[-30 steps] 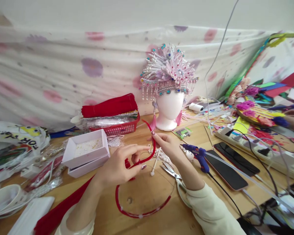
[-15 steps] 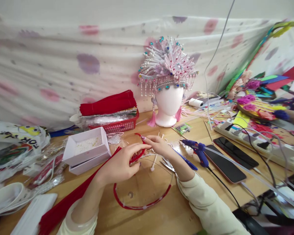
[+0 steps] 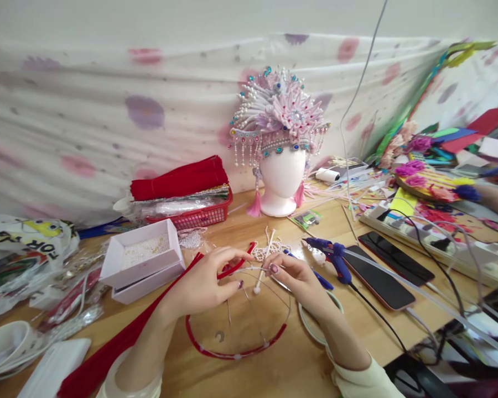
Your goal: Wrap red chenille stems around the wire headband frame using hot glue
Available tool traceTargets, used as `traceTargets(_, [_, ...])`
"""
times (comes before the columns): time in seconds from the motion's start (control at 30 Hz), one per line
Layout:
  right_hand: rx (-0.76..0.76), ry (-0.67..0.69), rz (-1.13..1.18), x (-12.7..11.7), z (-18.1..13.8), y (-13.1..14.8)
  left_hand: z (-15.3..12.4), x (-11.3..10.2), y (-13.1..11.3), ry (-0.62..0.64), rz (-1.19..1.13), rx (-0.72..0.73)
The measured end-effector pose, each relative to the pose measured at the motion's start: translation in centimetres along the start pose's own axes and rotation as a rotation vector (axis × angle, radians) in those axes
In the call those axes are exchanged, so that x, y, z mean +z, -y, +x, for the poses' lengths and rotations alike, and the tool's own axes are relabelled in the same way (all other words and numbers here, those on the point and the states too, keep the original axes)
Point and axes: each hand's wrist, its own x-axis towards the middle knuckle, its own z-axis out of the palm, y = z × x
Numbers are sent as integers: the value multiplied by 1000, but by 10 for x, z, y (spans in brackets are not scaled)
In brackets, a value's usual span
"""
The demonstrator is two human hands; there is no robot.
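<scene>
My left hand [image 3: 201, 284] pinches a red fuzzy wire [image 3: 232, 268] that curves up from a round red-wrapped wire frame [image 3: 236, 345] lying on the wooden table [image 3: 274, 370]. My right hand [image 3: 296, 276] is closed in a pinch on the thin bare wire of the same frame, close to the left fingertips. A white pearl-tipped stick [image 3: 263, 268] and a pearl string [image 3: 265, 250] lie just behind the fingers. A long bundle of red fuzzy wire [image 3: 108, 354] runs under my left forearm.
A mannequin head with a pink beaded headdress [image 3: 280, 143] stands at the back. A white box of beads [image 3: 143, 260] and a red basket [image 3: 195, 213] lie left. A blue glue gun [image 3: 332, 254], two phones [image 3: 384, 279] and cables lie right. Another person's arm [image 3: 496, 199] is far right.
My right hand came down from holding the red wire raised and now pinches the thin frame wire near the table. The red wire end now lies low by my left fingers.
</scene>
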Motion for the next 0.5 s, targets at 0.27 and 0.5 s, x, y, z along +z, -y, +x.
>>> traceTargets(0.27, [159, -220, -283, -43, -49, -19, 0, 4, -2, -3, -68, -45])
traceTargets(0.5, [337, -715, -709, -95, -74, -57, 0, 2, -2, 29, -76, -91])
